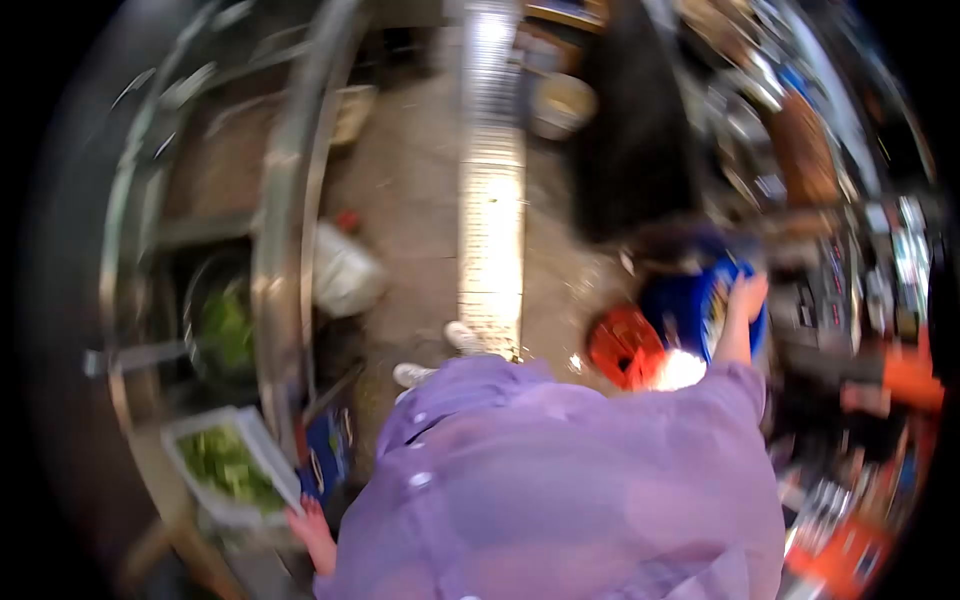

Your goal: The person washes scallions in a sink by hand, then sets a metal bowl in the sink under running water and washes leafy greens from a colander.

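Note:
At the lower left, my left hand (313, 526) hangs beside the corner of a white tub (268, 455). Its fingers look loosely apart, with nothing visible in them; whether they touch the rim I cannot tell. Leafy green vegetables (225, 465) lie in that tub. On the right, my right hand (747, 296) appears over the edge of a blue bin (683, 305). Motion blur smears its fingers, so a grip on the bin is unclear. An orange-red bucket or bag (624, 345) stands against the blue bin.
A bright metal drain grate (491, 230) runs along the wet floor (415, 220) ahead. Left of it lies a white container (345, 272) by a metal counter (285, 230). A pale bucket (562, 106) stands beyond, near a dark upright shape (630, 130). Cluttered shelves line the right.

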Motion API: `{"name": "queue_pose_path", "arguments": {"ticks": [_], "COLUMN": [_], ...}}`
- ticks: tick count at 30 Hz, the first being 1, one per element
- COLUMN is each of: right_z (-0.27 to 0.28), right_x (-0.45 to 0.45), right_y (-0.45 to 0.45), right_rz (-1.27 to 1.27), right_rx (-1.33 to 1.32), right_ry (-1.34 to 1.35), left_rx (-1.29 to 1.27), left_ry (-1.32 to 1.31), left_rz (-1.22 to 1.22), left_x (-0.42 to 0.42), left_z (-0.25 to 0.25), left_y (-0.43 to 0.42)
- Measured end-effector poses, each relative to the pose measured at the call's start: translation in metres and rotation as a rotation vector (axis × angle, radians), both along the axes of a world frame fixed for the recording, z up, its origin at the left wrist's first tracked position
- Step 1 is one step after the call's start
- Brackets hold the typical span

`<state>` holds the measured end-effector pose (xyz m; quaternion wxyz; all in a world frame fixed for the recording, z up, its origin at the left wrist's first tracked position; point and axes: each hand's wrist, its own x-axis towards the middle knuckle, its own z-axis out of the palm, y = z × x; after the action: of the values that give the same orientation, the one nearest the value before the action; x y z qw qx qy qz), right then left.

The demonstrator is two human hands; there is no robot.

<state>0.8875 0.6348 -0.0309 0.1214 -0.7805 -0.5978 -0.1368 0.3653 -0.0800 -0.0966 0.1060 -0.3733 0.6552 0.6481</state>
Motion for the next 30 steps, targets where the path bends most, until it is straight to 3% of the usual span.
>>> {"name": "queue_pose_path", "arguments": {"ticks": [1, 3, 4, 6, 7, 10, 12, 15, 18, 19, 21, 22, 24, 25, 27, 28, 29, 30], "right_z": [-0.039, -0.126, -0.165, -0.167, -0.155, -0.083, -0.020, 0.035, 0.044, 0.034, 0.025, 0.015, 0.002, 0.003, 0.008, 0.014, 0.023, 0.031], "right_x": [-0.027, -0.103, -0.153, -0.290, -0.344, -0.493, -0.561, -0.627, -0.660, -0.670, -0.684, -0.690, -0.701, -0.707, -0.720, -0.727, -0.731, -0.735], "right_y": [-0.002, -0.019, -0.031, -0.092, -0.127, -0.219, -0.279, -0.388, -0.463, -0.480, -0.511, -0.519, -0.537, -0.543, -0.545, -0.545, -0.550, -0.554], "right_rz": [0.108, 0.444, 0.573, 0.859, 1.009, 1.516, 1.812, 2.190, 2.545, 2.720, 2.886, 2.903, 3.060, 3.076, 3.128, 3.139, 3.155, 2.887], "right_rx": [-0.116, -0.301, -0.524, -0.852, -0.976, -0.890, -0.740, -0.720, -0.707, -0.534, -0.252, -0.249, 0.026, 0.029, -0.112, -0.338, -0.341, -0.747], "right_ry": [0.150, 0.097, 0.111, 0.192, 0.279, 0.409, 0.468, 0.646, 0.394, 0.286, -0.076, -0.102, -0.515, -0.538, -0.591, -0.438, -0.465, -0.476], "left_rx": [0.398, 0.201, 0.247, 0.133, 0.089, -0.008, -0.024, -0.065, -0.027, -0.039, -0.001, -0.010, 0.012, 0.022, -0.180, -0.165, -0.242, -0.317], "left_ry": [-0.116, -0.007, 0.035, 0.022, 0.033, -0.004, 0.040, 0.117, 0.139, 0.192, 0.202, 0.210, 0.232, 0.229, 0.166, 0.158, 0.116, 0.074], "left_rz": [-0.047, 0.074, 0.067, 0.139, 0.102, 0.068, 0.124, 0.199, 0.217, 0.214, 0.277, 0.277, 0.272, 0.293, 0.214, 0.236, 0.200, 0.161], "left_x": [-0.012, 0.000, 0.002, 0.003, 0.005, 0.009, 0.014, 0.011, 0.011, 0.012, 0.012, 0.012, 0.012, 0.013, 0.015, 0.015, 0.015, 0.015], "left_z": [-0.029, -0.008, -0.025, -0.010, 0.002, 0.006, 0.008, 0.006, 0.007, 0.004, 0.005, 0.005, 0.008, 0.004, -0.005, -0.006, -0.004, -0.001], "left_y": [-0.054, -0.006, -0.027, -0.002, 0.006, 0.017, 0.023, 0.016, 0.018, 0.021, 0.023, 0.025, 0.021, 0.018, 0.017, 0.019, 0.018, 0.018]}}
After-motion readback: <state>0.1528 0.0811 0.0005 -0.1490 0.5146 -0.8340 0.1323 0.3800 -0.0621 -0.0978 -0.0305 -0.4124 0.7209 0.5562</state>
